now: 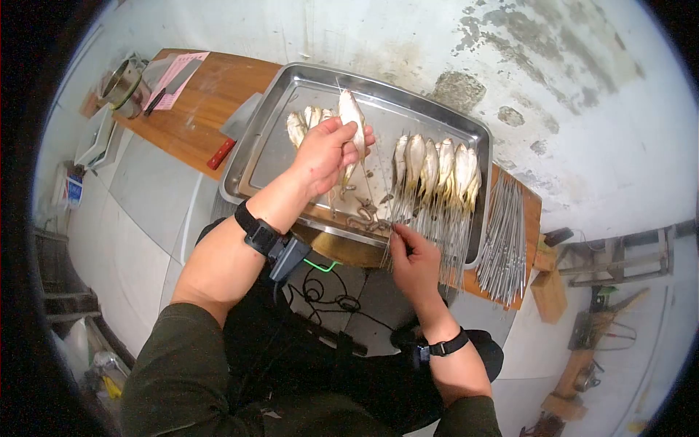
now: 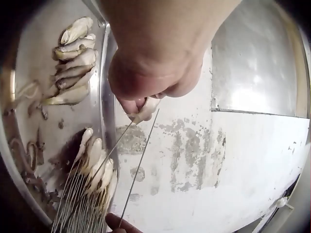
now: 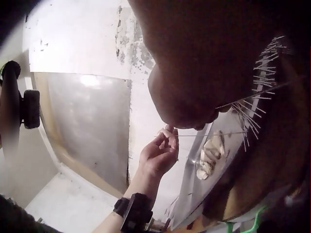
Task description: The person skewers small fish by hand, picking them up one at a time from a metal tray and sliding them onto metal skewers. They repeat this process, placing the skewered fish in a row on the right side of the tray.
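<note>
My left hand [image 1: 329, 154] grips a small pale fish [image 1: 352, 116] above the metal tray [image 1: 291, 80], its head end upward. One thin metal skewer runs from the fish's tail end, and a second skewer [image 2: 138, 174] stands beside it in the left wrist view. The fingers of my right hand [image 1: 417, 266] pinch skewer near the tray's front edge; whether one or both is hard to tell. To the right, several skewered fish [image 1: 429, 164] lie side by side, skewers pointing toward me. More fish [image 1: 296, 130] lie in the tray behind my left hand.
A bundle of bare skewers [image 1: 504, 240] lies right of the tray. Dark scraps [image 1: 366, 215] sit near its front edge. On the wooden board at left are a red-handled knife [image 1: 221, 154], another knife [image 1: 175, 86] and a metal pot [image 1: 124, 87]. The wall stands behind.
</note>
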{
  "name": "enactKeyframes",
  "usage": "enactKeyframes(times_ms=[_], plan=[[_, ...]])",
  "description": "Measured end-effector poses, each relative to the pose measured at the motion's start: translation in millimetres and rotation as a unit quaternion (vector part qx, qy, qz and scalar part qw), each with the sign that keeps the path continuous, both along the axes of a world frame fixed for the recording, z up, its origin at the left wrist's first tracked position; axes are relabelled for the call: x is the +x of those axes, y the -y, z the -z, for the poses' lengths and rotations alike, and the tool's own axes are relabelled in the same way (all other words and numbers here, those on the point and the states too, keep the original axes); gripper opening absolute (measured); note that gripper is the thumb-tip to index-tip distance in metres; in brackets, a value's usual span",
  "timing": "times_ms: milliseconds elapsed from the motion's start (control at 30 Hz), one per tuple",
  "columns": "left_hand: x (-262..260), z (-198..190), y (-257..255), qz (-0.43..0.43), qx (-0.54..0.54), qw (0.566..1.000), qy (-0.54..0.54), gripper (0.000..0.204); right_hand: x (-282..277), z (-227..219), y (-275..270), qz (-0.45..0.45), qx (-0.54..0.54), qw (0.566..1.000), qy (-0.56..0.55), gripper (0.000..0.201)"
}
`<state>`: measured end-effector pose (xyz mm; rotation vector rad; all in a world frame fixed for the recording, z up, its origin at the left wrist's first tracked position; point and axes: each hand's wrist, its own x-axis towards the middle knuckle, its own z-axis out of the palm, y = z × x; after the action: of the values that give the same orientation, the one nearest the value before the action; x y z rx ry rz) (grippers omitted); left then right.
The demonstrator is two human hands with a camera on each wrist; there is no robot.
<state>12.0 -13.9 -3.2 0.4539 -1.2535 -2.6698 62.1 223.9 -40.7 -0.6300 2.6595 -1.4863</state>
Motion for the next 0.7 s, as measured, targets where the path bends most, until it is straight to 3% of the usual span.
enactKeyframes(times_ms=[67, 167, 267, 700], plan=[[-1, 2, 2, 0.002, 0.002, 1.0, -0.004, 0.017, 3, 0, 1, -0.002, -0.045, 0.999, -0.029, 0.025], [0, 0, 2, 0.027, -0.01, 0.999, -0.024, 0.018, 6, -10, 0, -0.021, -0.02, 0.999, 0.033, 0.028], [-1, -1, 1, -0.001, -0.035, 0.999, -0.028, 0.021, 7, -7, 1, -0.037, -0.025, 0.999, -0.014, 0.028], [-4, -1, 2, -0.007, -0.042, 0.999, -0.009, 0.021, 9, -11, -1, -0.033, -0.012, 0.999, 0.016, 0.028]])
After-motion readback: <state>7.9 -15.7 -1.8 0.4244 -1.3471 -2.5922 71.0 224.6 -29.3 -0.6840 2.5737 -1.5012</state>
